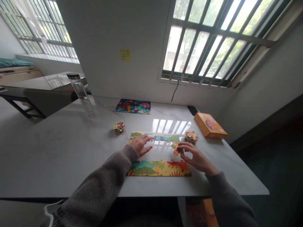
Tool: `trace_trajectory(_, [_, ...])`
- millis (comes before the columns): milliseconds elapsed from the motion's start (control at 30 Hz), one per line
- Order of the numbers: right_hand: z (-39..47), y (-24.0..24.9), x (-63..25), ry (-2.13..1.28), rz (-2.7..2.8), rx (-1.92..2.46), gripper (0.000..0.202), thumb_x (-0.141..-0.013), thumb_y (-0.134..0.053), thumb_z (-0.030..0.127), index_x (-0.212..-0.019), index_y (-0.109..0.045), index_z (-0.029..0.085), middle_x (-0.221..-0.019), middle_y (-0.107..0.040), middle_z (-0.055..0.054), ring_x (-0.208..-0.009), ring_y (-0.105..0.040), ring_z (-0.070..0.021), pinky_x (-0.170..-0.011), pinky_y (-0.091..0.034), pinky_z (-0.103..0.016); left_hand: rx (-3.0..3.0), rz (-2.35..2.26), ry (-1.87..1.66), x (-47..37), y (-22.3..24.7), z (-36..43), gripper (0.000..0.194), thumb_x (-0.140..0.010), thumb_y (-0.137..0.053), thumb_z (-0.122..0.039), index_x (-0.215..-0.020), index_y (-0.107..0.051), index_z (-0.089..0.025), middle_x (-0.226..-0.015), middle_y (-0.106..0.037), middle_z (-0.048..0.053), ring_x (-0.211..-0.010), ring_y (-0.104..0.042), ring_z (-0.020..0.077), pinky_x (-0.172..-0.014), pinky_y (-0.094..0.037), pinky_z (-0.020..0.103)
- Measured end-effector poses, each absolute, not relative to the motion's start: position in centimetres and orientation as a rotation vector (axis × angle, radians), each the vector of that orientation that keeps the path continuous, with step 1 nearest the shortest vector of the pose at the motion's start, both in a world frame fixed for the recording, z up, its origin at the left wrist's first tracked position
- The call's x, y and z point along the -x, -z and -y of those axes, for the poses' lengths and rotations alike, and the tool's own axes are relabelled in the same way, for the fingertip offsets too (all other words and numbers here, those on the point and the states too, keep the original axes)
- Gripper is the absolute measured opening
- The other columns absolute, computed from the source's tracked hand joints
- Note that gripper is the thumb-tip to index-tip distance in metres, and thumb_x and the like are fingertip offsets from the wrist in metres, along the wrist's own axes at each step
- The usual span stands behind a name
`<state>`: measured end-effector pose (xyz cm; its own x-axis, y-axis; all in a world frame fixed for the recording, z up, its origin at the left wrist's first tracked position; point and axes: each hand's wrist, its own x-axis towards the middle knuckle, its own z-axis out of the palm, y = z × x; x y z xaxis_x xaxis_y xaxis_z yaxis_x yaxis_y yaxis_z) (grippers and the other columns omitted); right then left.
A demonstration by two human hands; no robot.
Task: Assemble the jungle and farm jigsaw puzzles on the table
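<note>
Marble-pattern white tabletop (59,151), partly built jigsaw near front edge. Top row of puzzle (163,137) and bottom row of puzzle (158,168) laid, both long axes running left-right, parallel to table edge; bare gap between them.

Left hand (140,144): flat, fingers spread, pressing on left end of top row; nothing gripped.

Right hand (195,156): fingers curled, pinching loose puzzle piece (177,150) at fingertips, piece just below right end of top row, above bottom row. Piece roughly square, no clear long axis; printed face up, orange and red. Exact rotation not readable.

Stack of pieces (191,137) just right of top row; second stack (119,128) to left, apart. Orange box (210,126) further right. Finished puzzle (132,106) and clear bottle (80,91) at back.

Risks, judged: piece forced in wrong rotation, tabs bent; push from right hand sliding top row sideways if left hand lifts; sleeve dragging over bottom row, joints opened.
</note>
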<state>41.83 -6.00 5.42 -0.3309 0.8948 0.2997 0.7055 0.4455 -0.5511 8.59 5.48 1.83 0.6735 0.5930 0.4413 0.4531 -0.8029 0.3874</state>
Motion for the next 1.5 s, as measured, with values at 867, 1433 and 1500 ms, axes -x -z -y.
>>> trace_trajectory(867, [8.1,-3.4,-42.8,-0.504,2.103,1.567,0.03,-0.088,-0.06,0.029,-0.117,-0.068,0.027,-0.138,-0.058,-0.009,-0.129,-0.052,-0.0301,-0.112,-0.039,-0.054,-2.672,-0.73,-0.827,-8.8,-1.1,-5.6,0.026,-0.09,-0.055,-0.025,-0.115,-0.061,-0.021,-0.113,-0.062,0.008,-0.088,-0.064,0.019,-0.089,-0.053,0.036])
trace_trajectory(1433, [8.1,-2.4,-42.9,-0.337,2.139,1.531,0.028,-0.093,-0.055,0.031,-0.117,-0.068,0.029,-0.13,-0.061,-0.008,-0.121,-0.055,-0.0281,-0.106,-0.045,-0.05,-2.827,-0.488,-0.549,-15.8,-2.9,-1.2,0.037,-0.092,-0.058,-0.034,-0.127,-0.061,-0.022,-0.129,-0.064,0.009,-0.115,-0.059,0.0269,-0.098,-0.048,0.043])
trace_trajectory(1500, [8.2,-2.2,-42.9,-0.311,2.137,1.53,0.027,-0.093,-0.055,0.03,-0.117,-0.068,0.03,-0.128,-0.062,-0.007,-0.118,-0.056,-0.0273,-0.105,-0.046,-0.048,-2.884,-0.43,-0.476,-17.6,-2.5,-0.3,0.042,-0.093,-0.058,-0.04,-0.132,-0.058,-0.023,-0.136,-0.06,0.009,-0.117,-0.058,0.0278,-0.099,-0.047,0.044])
